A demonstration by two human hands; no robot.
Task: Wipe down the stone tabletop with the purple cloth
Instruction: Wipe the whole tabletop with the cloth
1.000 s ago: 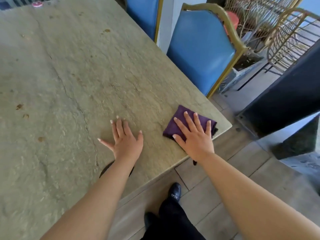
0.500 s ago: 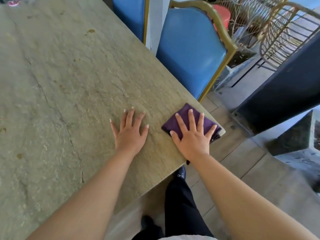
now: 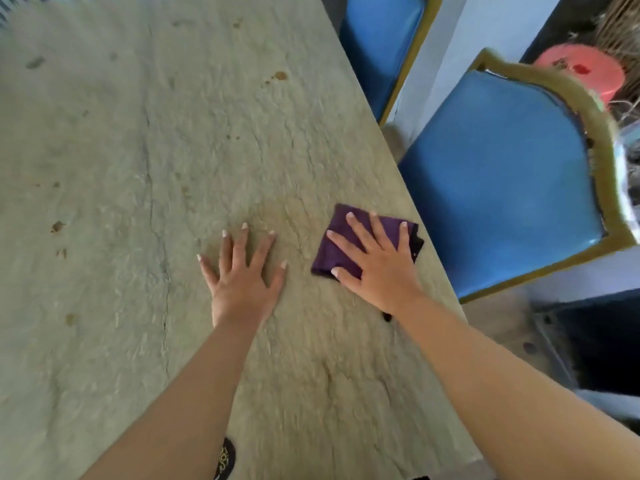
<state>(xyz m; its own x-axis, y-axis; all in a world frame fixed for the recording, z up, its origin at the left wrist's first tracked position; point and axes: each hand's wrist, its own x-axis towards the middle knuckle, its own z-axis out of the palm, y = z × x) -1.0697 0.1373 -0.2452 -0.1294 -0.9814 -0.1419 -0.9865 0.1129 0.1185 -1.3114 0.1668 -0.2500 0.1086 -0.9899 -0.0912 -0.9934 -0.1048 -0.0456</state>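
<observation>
The folded purple cloth (image 3: 334,249) lies flat on the rough stone tabletop (image 3: 173,161), close to the table's right edge. My right hand (image 3: 377,261) presses down on it with straight, spread fingers, covering most of the cloth. My left hand (image 3: 242,275) rests flat on the bare stone a little to the left of the cloth, fingers spread, holding nothing. Small brown stains dot the stone at the left (image 3: 57,226) and near the far right (image 3: 280,76).
Two blue chairs with gold frames stand along the table's right edge, one near (image 3: 502,181) and one farther back (image 3: 377,39). A red stool (image 3: 581,71) sits behind the near chair. A long crack (image 3: 152,188) runs through the stone.
Both hands and the cloth have moved away from the table's near corner, farther along the right edge. The view has swung over the table, and my legs and the floor have dropped out of sight.
</observation>
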